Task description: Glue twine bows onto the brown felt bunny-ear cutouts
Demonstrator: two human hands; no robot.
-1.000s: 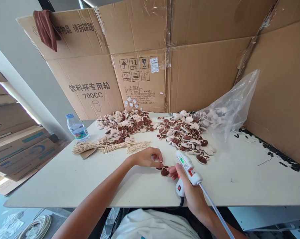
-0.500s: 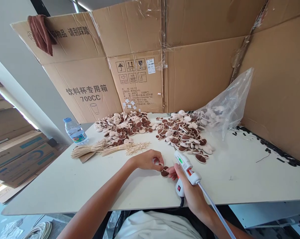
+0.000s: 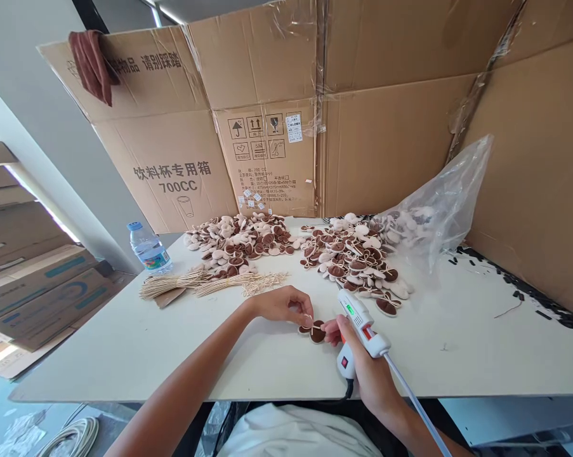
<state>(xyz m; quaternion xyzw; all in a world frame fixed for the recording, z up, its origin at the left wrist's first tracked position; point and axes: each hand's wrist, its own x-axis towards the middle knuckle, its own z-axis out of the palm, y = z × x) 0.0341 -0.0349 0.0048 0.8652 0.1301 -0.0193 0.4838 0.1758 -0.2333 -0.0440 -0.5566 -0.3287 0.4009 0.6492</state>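
Observation:
My left hand (image 3: 282, 304) pinches a small pale string bow against a brown round felt piece (image 3: 316, 332) lying on the white table (image 3: 124, 343). My right hand (image 3: 362, 365) is wrapped round a white hot glue gun (image 3: 360, 320) with a green light, its nozzle pointing away from me; its fingertips also touch the brown piece's right edge. A clear glue stick (image 3: 410, 400) trails back from the gun.
Two heaps of brown and cream felt pieces (image 3: 241, 241) (image 3: 357, 257) lie behind my hands, beside a clear plastic bag (image 3: 433, 209). A bundle of pale string (image 3: 195, 282) and a water bottle (image 3: 146, 247) sit left. Cardboard walls (image 3: 386, 127) surround the table.
Both hands stay at the brown piece with little movement; the view shifted slightly as my head moved.

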